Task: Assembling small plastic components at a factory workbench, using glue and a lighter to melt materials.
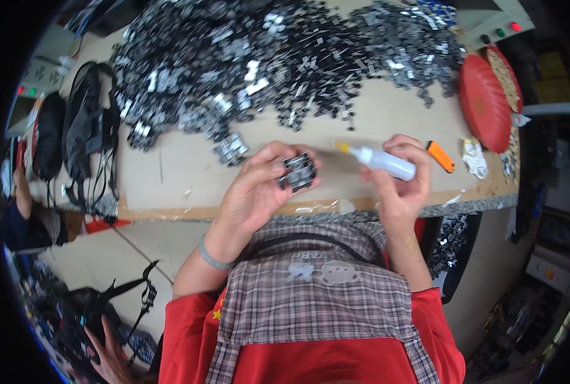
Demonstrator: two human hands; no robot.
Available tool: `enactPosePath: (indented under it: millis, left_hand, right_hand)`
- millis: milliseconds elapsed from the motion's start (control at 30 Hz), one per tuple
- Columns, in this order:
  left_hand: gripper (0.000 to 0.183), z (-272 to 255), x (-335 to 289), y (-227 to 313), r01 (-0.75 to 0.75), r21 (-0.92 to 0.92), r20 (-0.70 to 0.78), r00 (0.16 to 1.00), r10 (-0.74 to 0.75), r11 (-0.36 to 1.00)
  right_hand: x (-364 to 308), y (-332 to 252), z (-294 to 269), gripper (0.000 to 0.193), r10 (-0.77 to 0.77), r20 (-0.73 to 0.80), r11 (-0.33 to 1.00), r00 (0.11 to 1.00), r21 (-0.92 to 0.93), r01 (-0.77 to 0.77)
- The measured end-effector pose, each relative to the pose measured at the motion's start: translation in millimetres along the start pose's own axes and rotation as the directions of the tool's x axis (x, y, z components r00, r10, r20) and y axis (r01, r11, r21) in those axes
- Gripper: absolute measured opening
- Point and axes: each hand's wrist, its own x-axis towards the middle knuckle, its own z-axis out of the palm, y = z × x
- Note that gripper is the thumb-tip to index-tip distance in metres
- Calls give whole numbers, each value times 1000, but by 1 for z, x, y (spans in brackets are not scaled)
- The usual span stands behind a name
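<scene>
Over the table's near edge, my left hand (256, 185) is closed around a small cluster of dark metal pieces (299, 171), held between thumb and fingers. My right hand (403, 179) grips a white squeeze bottle (390, 164) with a yellowish tip that points left toward the cluster. A gap lies between the tip and the metal pieces. Just beyond my left hand, a similar silver-grey cluster (231, 149) rests on the table. An orange-handled tool (440, 157) lies to the right of my right hand.
Large heaps of small black and silver metal pieces (234, 70) cover the table's far side. A red bowl (485, 102) and a crumpled white glove-like cloth (474, 159) are at the right. Black bags (89, 128) lie at the left. Another person's hand (109, 355) shows at lower left.
</scene>
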Motion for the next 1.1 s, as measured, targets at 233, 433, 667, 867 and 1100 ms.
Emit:
enactPosePath:
  millis: [233,433,667,867,1100]
  left_hand:
    - [17,-2,-3,0,14,2,-33,999,-14,1000]
    - [15,-1,0,-2,12,4,10,1000,-12,1000]
    - [13,0,1,-2,31,-13,11,999,-31,999]
    - [13,0,1,-3,38,-18,27,999,-37,999]
    - [12,-1,1,-3,37,-21,25,999,-37,999]
  right_hand:
    - [26,20,-33,39,183,102,953,978,-264,-151]
    - [82,28,-58,32,85,-120,827,989,-544,-137]
    - [126,41,-66,29,-148,-1,542,989,-837,81]
    - [132,46,-64,24,-102,69,406,992,-908,105]
    - [119,29,-64,15,9,-166,605,986,-785,-138]
